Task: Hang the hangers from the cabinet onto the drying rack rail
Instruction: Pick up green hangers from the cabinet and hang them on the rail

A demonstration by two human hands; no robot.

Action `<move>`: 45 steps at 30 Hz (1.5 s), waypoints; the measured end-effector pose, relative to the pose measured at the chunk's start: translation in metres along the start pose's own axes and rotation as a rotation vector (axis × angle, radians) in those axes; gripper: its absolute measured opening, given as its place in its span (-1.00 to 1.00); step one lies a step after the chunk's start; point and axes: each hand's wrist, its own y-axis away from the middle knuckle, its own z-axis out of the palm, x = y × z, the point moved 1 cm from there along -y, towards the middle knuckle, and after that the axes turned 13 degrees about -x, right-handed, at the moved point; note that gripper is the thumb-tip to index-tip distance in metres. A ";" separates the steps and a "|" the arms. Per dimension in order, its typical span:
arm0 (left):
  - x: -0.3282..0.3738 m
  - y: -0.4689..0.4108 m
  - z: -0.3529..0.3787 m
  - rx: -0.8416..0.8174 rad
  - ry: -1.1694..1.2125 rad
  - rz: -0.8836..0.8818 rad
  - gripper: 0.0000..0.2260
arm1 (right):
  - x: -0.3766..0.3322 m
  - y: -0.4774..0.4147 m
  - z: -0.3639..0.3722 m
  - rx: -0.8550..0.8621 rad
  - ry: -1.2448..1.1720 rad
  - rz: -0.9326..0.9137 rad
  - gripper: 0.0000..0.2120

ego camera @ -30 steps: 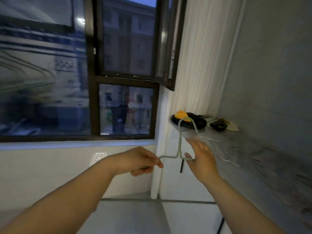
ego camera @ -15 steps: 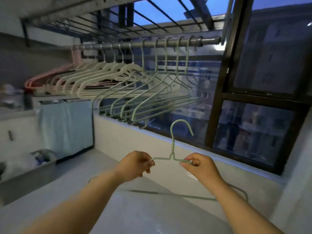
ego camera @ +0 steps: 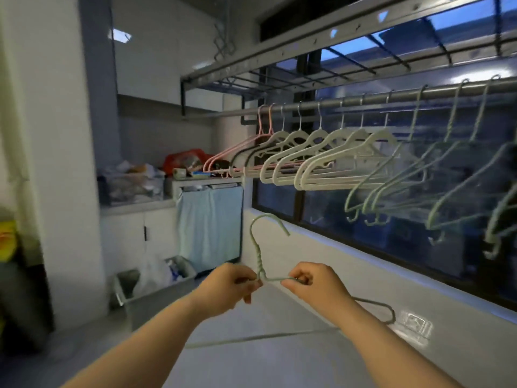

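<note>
A pale green wire hanger (ego camera: 258, 249) stands hook-up in front of me, low in the middle of the view. My left hand (ego camera: 233, 285) pinches its left shoulder beside the twisted neck, and my right hand (ego camera: 314, 282) grips its right shoulder. The hanger's lower bar runs beneath my forearms. Above and to the right, the grey drying rack rail (ego camera: 372, 100) carries several hangers: pink ones (ego camera: 246, 147) at the left, cream ones (ego camera: 330, 155) in the middle, green wire ones (ego camera: 436, 191) at the right. The held hook is well below the rail.
A window wall with a white sill (ego camera: 391, 264) runs along the right. A blue towel (ego camera: 211, 222) hangs at the far end beside a white cabinet (ego camera: 137, 233) with clutter on top. A grey bin (ego camera: 156, 284) stands on the floor at left.
The view has swung left from the window corner to the rack. Both hands still hold the green hanger; the rail and its hangers now sit upper right.
</note>
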 end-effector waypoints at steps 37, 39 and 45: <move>-0.143 -0.306 -0.351 0.366 -0.314 -0.087 -0.80 | -0.175 -0.427 -0.184 0.629 0.912 0.110 -0.71; -0.128 -0.330 -0.360 0.349 -0.301 -0.002 -0.82 | -0.169 -0.427 -0.198 0.663 0.897 0.191 -0.67; -0.081 -0.387 -0.373 0.307 -0.329 0.229 -0.83 | -0.146 -0.425 -0.215 0.525 0.711 0.300 -0.60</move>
